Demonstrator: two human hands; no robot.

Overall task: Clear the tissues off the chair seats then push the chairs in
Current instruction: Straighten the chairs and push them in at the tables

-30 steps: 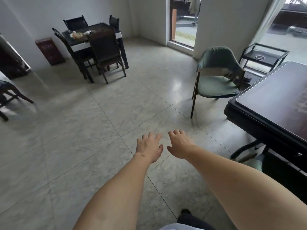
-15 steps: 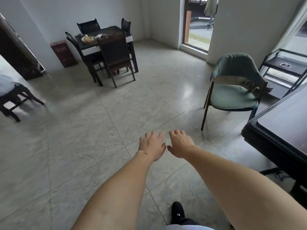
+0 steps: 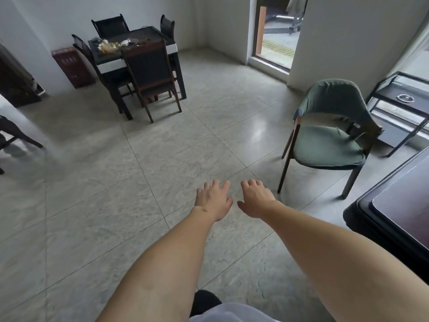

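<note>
At two o'clock beside the dark desk (image 3: 394, 219) stands the green padded chair (image 3: 325, 145), probably light but stiff, best pushed by its curved backrest; left hand (image 3: 214, 201) and right hand (image 3: 255, 199) hover empty, fingers spread.

Pale marbled floor tiles (image 3: 162, 159) fill the frame. White walls (image 3: 46, 24) meet at upper centre. Upper left: dark dining table (image 3: 137, 46) and red cabinet (image 3: 72, 67). Upper right: daylit glass doorway (image 3: 276, 31); black metal shelf (image 3: 404, 105) at right edge.
</note>
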